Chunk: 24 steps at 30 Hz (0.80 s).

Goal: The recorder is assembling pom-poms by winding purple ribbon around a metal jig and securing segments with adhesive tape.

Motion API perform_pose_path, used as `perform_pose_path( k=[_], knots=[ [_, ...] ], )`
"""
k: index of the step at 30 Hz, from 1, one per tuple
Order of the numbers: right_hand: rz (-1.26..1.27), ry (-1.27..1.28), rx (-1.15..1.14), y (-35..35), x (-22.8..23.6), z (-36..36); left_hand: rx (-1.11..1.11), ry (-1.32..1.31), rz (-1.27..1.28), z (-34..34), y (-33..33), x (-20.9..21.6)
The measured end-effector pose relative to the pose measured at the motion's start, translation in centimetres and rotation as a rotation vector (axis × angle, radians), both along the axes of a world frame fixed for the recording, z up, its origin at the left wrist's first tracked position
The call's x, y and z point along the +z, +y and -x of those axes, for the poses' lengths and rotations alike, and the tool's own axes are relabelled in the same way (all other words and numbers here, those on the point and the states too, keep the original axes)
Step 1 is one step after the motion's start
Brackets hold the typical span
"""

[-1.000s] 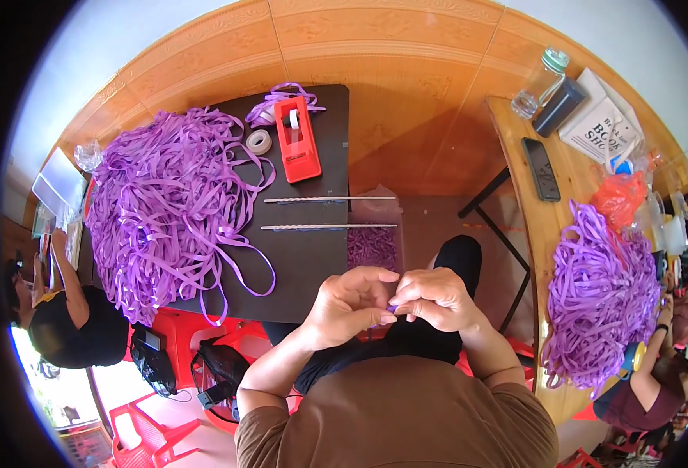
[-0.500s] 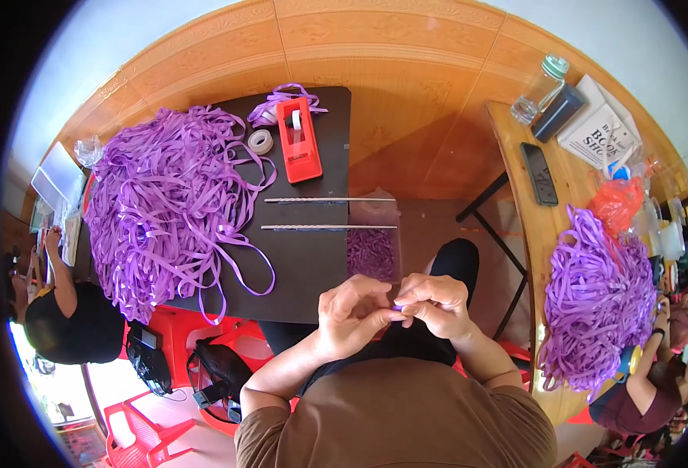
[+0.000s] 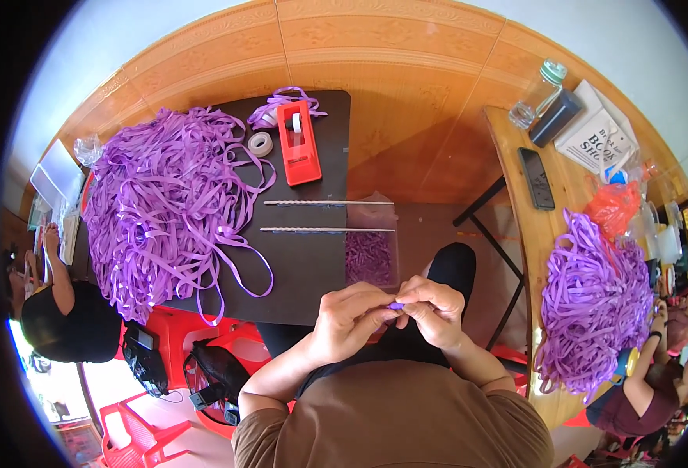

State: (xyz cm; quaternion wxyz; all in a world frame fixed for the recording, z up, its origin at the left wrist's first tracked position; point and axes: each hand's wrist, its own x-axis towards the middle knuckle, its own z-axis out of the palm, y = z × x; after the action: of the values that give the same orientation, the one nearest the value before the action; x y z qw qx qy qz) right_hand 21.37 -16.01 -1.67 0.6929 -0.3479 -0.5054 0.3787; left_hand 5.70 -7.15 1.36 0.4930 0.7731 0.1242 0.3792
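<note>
In front of my body, my left hand (image 3: pixel 352 321) and my right hand (image 3: pixel 436 310) meet, fingertips pinched on a small purple ribbon piece (image 3: pixel 395 306). Fingers cover most of the piece, so its exact form is hidden. Just beyond them stands a clear plastic bin (image 3: pixel 395 269) holding many small purple pieces (image 3: pixel 369 259). Two thin twisted rods, a far one (image 3: pixel 320 203) and a nearer one (image 3: pixel 320 230), lie across the dark table's right edge and reach over the bin. A large heap of purple ribbon (image 3: pixel 172 203) covers the table's left part.
The dark table (image 3: pixel 301 273) also carries a red tape dispenser (image 3: pixel 298 152) and a tape roll (image 3: pixel 260 143). On the wooden table (image 3: pixel 508 148) at right are a phone (image 3: pixel 537 179), a bottle (image 3: pixel 540 93) and another ribbon heap (image 3: pixel 594 304). Other people sit at both sides.
My left fingertips have closed down onto the small purple piece, nearer to my right fingertips. More of the purple shows between the hands. The view has shifted slightly.
</note>
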Motion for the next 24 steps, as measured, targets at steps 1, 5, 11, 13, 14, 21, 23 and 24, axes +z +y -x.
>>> perform_pose_path(
  k=[1, 5, 11, 13, 14, 21, 23, 24],
  knots=[
    [-0.001, -0.001, 0.002, 0.0, 0.1, 0.0, 0.010, -0.001, -0.015, 0.0, 0.0, -0.1],
    [-0.045, -0.131, -0.034, 0.1, 0.2, 0.1, 0.049, -0.004, -0.084, 0.2, -0.5, -0.5],
    [-0.147, -0.321, -0.160, 0.7, 0.8, 0.4, 0.126, -0.148, -0.166, -0.5, -0.9, -1.3],
    [-0.072, -0.371, -0.132, 0.8, 1.4, 0.0, 0.130, -0.115, -0.129, -0.6, -0.7, -1.3],
    [-0.002, -0.383, -0.090, 0.9, 1.7, -0.8, 0.128, -0.071, -0.090, -0.7, -0.6, -1.2],
    [0.006, -0.614, -0.042, 1.3, 1.9, -5.9, 0.002, -0.020, 0.495, -1.0, -0.7, -1.0],
    [-0.067, -0.810, -0.125, 1.5, 1.9, -6.8, -0.011, -0.025, 0.631, -0.9, -1.3, -1.1],
    [-0.146, -1.008, -0.206, 1.7, 1.8, -7.2, -0.029, 0.009, 0.663, -0.8, -1.5, -1.4]
  ],
)
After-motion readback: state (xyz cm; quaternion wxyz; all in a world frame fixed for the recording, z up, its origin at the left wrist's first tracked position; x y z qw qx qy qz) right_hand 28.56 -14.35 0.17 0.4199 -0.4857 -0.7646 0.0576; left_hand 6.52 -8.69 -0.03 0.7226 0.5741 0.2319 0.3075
